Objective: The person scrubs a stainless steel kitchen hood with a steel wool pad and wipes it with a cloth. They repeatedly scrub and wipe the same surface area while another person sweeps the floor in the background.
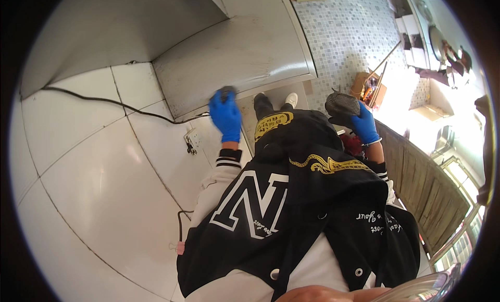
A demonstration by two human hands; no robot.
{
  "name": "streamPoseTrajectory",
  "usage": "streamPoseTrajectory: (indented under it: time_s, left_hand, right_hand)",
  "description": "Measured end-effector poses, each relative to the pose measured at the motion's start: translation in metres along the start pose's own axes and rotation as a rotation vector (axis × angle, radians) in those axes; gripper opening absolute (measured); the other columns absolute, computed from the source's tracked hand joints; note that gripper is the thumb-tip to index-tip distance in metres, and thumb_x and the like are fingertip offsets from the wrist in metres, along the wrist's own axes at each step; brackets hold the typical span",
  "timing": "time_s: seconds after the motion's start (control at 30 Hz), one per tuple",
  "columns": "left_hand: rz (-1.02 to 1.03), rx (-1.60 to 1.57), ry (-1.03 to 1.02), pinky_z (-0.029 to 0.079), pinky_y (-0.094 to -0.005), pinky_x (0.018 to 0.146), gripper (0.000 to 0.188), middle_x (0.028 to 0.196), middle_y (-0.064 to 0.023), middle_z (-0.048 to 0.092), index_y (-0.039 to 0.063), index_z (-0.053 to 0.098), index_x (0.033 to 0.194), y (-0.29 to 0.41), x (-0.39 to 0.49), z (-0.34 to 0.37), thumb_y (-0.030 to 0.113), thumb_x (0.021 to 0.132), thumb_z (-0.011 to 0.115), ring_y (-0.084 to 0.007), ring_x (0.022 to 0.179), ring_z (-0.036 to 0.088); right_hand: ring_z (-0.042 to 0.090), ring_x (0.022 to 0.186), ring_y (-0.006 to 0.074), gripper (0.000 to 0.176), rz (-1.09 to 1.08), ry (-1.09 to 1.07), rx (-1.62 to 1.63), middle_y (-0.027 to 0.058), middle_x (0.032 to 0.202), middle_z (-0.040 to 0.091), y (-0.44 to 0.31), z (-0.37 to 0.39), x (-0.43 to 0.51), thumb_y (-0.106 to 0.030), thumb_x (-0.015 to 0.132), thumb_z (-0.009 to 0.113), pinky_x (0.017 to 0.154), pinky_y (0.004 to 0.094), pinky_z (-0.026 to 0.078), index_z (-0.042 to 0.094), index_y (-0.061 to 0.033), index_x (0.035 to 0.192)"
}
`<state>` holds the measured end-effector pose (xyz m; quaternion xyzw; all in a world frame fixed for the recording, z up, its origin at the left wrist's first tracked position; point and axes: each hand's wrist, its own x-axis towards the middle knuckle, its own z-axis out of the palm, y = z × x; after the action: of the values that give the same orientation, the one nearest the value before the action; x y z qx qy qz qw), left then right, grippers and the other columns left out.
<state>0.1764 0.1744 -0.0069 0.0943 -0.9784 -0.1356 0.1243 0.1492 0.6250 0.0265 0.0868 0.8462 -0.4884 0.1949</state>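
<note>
My left hand (226, 116), in a blue glove, is closed around a small dark pad or cloth (225, 92), blurred and partly hidden by the fingers. It is at the lower edge of a smudged stainless steel panel (234, 56); whether the pad touches the metal I cannot tell. On the other side, my right hand (364, 124), gloved in blue too, grips a bunched dark grey rag (342, 104) with a mesh-like texture. A black apron (297, 136) with yellow print hangs between the hands, over a black and white jacket.
A black cable (97, 101) runs along the white tiled wall (97, 161) to the panel's corner, near a wall socket (192, 141). At right are a cardboard box (361, 83) with sticks and odds and ends, and a wooden plank panel (425, 181). Small mosaic tiles (340, 36) cover the floor.
</note>
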Motion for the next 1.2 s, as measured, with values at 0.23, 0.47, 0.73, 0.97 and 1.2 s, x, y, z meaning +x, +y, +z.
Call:
streamPoseTrajectory:
  time_s: [0.23,0.47,0.73,0.97,1.2]
  left_hand:
    - [-0.519,-1.405,-0.127,0.051,-0.0329,0.083,0.016,0.099,-0.01,0.066,0.003,0.065,0.098,0.059,0.073,0.015,0.008,0.09,0.052,-0.0202,0.091,0.063]
    - [-0.053,-0.968,-0.768,0.051,-0.0278,0.077,0.048,0.087,-0.012,0.069,0.001,0.054,0.121,0.107,0.105,-0.061,0.029,0.086,0.069,-0.0158,0.076,0.062]
    - [0.037,-1.054,-1.065,0.051,-0.0295,0.079,0.103,0.107,-0.0161,0.064,0.007,0.018,0.152,0.144,0.085,-0.118,0.026,0.074,0.083,-0.0155,0.085,0.064]
    - [0.031,-1.302,-0.841,0.05,-0.0319,0.086,0.093,0.12,-0.0156,0.061,0.002,0.025,0.148,0.082,0.055,-0.126,0.023,0.077,0.08,-0.0193,0.097,0.063]
    - [-0.252,-1.104,-1.02,0.051,-0.0302,0.084,0.048,0.103,-0.0113,0.069,-0.005,0.058,0.122,0.058,0.048,-0.145,0.025,0.086,0.071,-0.0164,0.092,0.064]
  right_hand:
    - [0.061,0.102,0.0184,0.035,-0.101,0.071,0.271,0.0105,0.111,0.065,-0.019,-0.019,-0.019,-0.015,0.091,0.053,0.088,0.0314,0.05,0.058,0.0036,0.12]
    - [0.057,0.106,0.0149,0.038,-0.014,-0.082,0.511,0.009,0.113,0.064,-0.101,-0.028,0.012,-0.026,0.098,0.052,0.092,0.0295,0.047,0.058,0.0025,0.122]
    - [0.056,0.116,0.0241,0.055,-0.015,-0.272,1.241,0.0152,0.129,0.056,-0.208,0.035,0.018,-0.04,0.1,0.047,0.101,0.0346,0.044,0.045,0.0011,0.136]
    - [0.059,0.115,0.0251,0.064,-0.008,-0.481,1.227,0.0183,0.126,0.058,-0.246,0.101,0.006,-0.051,0.097,0.048,0.098,0.0343,0.048,0.045,0.0014,0.135]
    - [0.06,0.108,0.0187,0.053,-0.167,-0.223,0.475,0.0127,0.117,0.064,-0.253,0.083,0.024,-0.039,0.096,0.055,0.094,0.0311,0.048,0.052,0.0021,0.13]
